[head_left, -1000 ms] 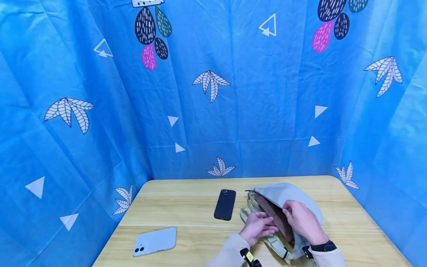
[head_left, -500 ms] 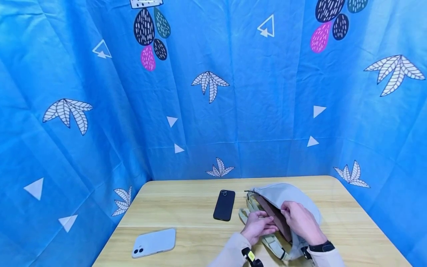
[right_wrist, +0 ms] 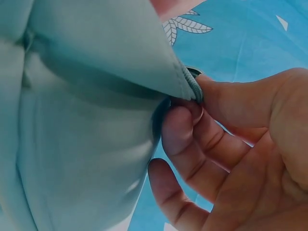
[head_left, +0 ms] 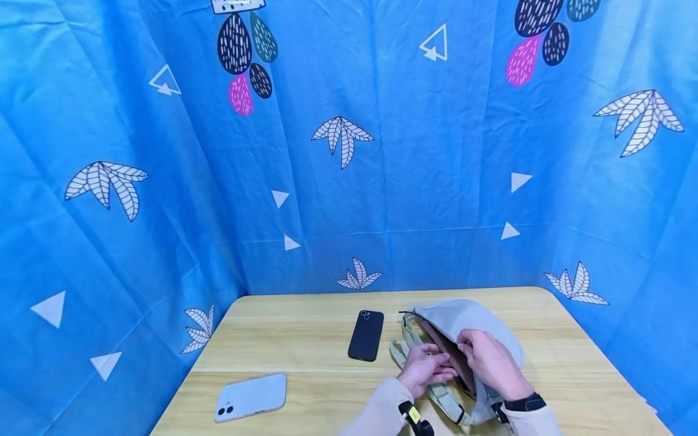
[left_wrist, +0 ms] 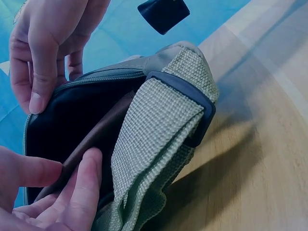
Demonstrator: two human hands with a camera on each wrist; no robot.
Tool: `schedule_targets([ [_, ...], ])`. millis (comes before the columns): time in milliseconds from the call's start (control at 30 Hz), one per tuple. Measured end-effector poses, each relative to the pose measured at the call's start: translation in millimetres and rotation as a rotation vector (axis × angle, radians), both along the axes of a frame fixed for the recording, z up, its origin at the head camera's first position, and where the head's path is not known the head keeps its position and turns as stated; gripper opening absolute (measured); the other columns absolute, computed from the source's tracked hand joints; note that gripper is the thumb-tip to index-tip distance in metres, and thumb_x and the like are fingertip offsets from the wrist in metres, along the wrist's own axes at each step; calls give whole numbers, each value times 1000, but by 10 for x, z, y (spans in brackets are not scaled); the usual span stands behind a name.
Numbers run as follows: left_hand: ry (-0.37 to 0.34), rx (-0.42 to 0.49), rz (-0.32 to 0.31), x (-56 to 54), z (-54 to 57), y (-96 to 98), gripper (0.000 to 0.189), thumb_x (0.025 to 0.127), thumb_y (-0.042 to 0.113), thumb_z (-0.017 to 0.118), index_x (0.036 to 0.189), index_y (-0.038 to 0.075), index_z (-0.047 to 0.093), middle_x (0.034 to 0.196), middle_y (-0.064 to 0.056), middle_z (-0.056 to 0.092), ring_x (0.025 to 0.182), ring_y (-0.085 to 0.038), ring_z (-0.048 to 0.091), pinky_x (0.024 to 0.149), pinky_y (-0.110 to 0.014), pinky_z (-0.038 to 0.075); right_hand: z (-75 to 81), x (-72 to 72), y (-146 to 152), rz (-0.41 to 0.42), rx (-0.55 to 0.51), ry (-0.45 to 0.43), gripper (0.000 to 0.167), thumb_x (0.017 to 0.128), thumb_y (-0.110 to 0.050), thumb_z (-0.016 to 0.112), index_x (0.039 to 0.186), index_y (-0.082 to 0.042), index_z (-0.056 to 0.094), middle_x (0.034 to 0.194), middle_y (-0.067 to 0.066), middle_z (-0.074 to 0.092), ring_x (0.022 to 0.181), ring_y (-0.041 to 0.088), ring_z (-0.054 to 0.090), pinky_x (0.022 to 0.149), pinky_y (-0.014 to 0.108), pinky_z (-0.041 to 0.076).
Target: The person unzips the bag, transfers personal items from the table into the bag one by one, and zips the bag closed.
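With twelve o'clock pointing at the far edge of the surface [head_left: 322,339], a grey bag [head_left: 488,321] is lying between four and five o'clock of the head view's centre, its mouth facing roughly eight. The right hand [head_left: 489,357] is pinching the zippered edge [right_wrist: 195,87] on the mouth's three o'clock side, while the left hand [head_left: 425,366] is holding the brown lining [left_wrist: 102,127] between thumb and fingers on the eight o'clock side; together they are probably spreading the mouth to expose the inside. The deep part is lying in shadow, so its contents cannot be told.

A folded webbing strap [left_wrist: 149,120] with a black slider [left_wrist: 207,113] is sitting beside the left hand, likely crowding that side, and both hands are partly covering the mouth. From the bag, a black phone [head_left: 366,336] is lying between nine and ten o'clock; a pale phone [head_left: 252,398] is resting well apart, between eight and nine. Neither is obstructing the hands.
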State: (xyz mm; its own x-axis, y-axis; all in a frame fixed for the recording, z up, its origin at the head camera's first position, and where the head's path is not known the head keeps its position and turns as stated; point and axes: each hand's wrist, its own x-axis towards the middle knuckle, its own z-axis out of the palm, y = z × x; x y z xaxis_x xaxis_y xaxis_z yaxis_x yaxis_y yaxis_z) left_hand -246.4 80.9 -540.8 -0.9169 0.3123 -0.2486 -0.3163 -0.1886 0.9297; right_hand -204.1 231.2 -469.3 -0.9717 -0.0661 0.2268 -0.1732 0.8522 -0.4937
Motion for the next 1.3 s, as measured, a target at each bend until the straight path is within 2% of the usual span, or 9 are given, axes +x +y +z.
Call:
schedule_targets([
  [267,0,-18,5,-16,-23,71,27,94,0,67,120,1,60,78,-13,77,56,-11,69,59,-24,61,-5,5,22,24,3,0,18,95,-2,67,84,-16,67,81,-5,67,72,10,55,61,28,43],
  [467,4,-1,8,-39,-35,102,27,93,-2,68,116,3,55,82,-14,77,59,-13,71,64,-27,63,4,5,23,34,16,29,19,94,-2,68,83,-16,67,79,-5,66,70,9,53,60,27,42],
  [767,24,30,35,-87,-87,134,23,92,-6,69,106,4,54,77,-14,75,61,-18,73,61,-25,61,42,20,-3,56,7,38,18,94,-3,69,83,-17,68,79,-6,67,71,8,53,61,27,42],
  [867,48,15,45,-98,-79,148,22,91,-8,70,103,2,55,77,-15,76,64,-21,75,63,-26,62,48,24,-9,58,5,37,18,94,-3,69,83,-17,69,80,-6,67,72,8,53,62,27,42],
  [1100,29,-33,57,-75,-44,170,15,89,-8,69,97,1,59,78,-18,77,65,-22,76,60,-22,61,56,39,-12,55,-2,43,17,93,-3,69,83,-16,69,80,-5,68,72,8,54,62,28,43],
  [1300,30,-51,40,-69,-54,178,10,90,-8,68,93,0,62,78,-18,77,66,-22,77,58,-18,59,62,45,-10,56,-7,43,17,93,-2,69,83,-16,69,79,-6,67,71,8,53,62,27,42],
])
